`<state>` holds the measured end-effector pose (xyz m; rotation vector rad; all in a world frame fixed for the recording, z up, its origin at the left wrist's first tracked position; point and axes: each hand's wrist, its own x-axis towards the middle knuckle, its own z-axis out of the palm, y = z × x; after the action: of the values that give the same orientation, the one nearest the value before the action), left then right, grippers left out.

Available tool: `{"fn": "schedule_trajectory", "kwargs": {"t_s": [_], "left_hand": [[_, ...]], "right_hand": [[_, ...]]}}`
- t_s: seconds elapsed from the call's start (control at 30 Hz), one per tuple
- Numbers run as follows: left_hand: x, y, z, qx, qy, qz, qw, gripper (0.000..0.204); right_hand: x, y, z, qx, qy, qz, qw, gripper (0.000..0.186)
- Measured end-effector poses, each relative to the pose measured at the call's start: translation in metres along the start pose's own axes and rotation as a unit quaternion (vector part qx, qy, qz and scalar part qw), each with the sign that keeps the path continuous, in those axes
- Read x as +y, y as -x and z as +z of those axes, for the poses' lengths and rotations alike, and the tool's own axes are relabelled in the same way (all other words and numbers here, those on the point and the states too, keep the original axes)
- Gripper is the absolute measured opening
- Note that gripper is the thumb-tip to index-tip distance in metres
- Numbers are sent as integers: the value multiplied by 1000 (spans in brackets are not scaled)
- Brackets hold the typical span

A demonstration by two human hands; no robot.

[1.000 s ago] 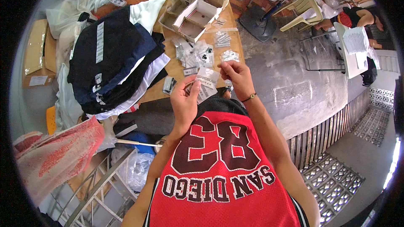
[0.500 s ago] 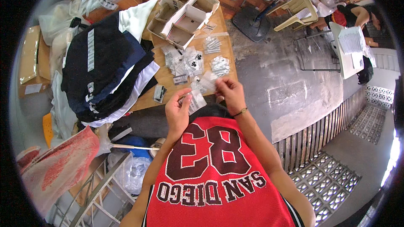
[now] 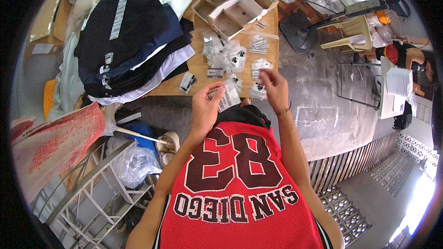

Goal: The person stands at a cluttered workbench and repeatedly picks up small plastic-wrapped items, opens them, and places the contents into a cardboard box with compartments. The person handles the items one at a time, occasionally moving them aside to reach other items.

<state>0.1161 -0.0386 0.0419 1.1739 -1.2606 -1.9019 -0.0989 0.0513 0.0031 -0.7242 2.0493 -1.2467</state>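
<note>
My left hand (image 3: 206, 108) is closed, pinching a small clear plastic packet (image 3: 227, 97) with pale printed labels between thumb and fingers, above my lap at the table's near edge. My right hand (image 3: 277, 93) hangs to the right with bent fingers apart and nothing visible in them. Just left of its fingers lies a clear packet with dark marks (image 3: 258, 90). More small packets (image 3: 234, 60) are spread over the wooden table (image 3: 200, 26), with one stack (image 3: 260, 66) beyond my right hand. Dark cards in clear wrap (image 3: 187, 83) rest near the left front edge.
A divided cardboard box (image 3: 240, 11) stands on the table's far part. Folded dark and white garments (image 3: 124, 41) are heaped at the left. Farther right are a fan stand (image 3: 300, 32), a cream plastic chair (image 3: 353, 37) and another person (image 3: 410, 57) by a white desk (image 3: 392, 97).
My right hand has let go of a clear packet, which now lies near the table's edge, and has drawn away to the right. My left hand still holds its packet. The view has shifted.
</note>
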Motion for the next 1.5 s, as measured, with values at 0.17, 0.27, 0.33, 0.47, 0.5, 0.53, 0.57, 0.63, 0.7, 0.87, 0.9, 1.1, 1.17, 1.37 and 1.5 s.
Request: {"fn": "schedule_trajectory", "kwargs": {"t_s": [0.17, 0.27, 0.33, 0.47, 0.5, 0.53, 0.57, 0.63, 0.7, 0.87, 0.9, 1.1, 1.17, 1.37, 1.5], "left_hand": [[-6, -2, 2, 1, 42, 2, 999, 23], [-4, 2, -1, -3, 26, -17, 1000, 27], [-6, 3, -4, -15, 35, -18, 999, 29], [-2, 10, -7, -41, 38, -5, 998, 30], [-2, 10, -9, -47, 30, 8, 998, 30], [-1, 12, -9, -51, 24, 22, 998, 30], [2, 14, -8, -59, 16, 21, 998, 29], [9, 18, -5, -71, 2, 20, 997, 29], [13, 21, -4, -73, -16, 13, 997, 29], [12, 23, -3, -70, -38, 5, 997, 30], [11, 23, -4, -66, -38, 2, 997, 30], [12, 26, 1, -84, -43, 18, 995, 28], [14, 27, 1, -107, -41, 6, 993, 26], [16, 25, 5, -132, -24, -15, 991, 26], [16, 26, 4, -147, 0, -17, 989, 31]], "right_hand": [[-46, 43, 24, -122, -12, 4, 992, 19], [-46, 48, 27, -130, -57, 33, 989, 16], [-51, 49, 24, -140, -129, 47, 981, 15], [-53, 51, 23, -116, -131, 19, 984, 16], [-52, 52, 24, -112, -134, 14, 985, 16], [-52, 52, 23, -110, -136, 9, 985, 16], [-50, 52, 23, -102, -136, 6, 985, 16], [-45, 52, 24, -91, -133, 0, 987, 16], [-43, 54, 26, -71, -134, -30, 988, 16], [-50, 65, 30, -80, -161, -9, 984, 18], [-54, 66, 28, -82, -150, 9, 985, 18], [-54, 69, 18, -65, -139, 32, 988, 21], [-52, 69, 17, -58, -134, 29, 989, 22], [-40, 66, 18, -38, -152, 27, 987, 26], [-49, 68, 13, -66, -194, 76, 976, 28]]}}
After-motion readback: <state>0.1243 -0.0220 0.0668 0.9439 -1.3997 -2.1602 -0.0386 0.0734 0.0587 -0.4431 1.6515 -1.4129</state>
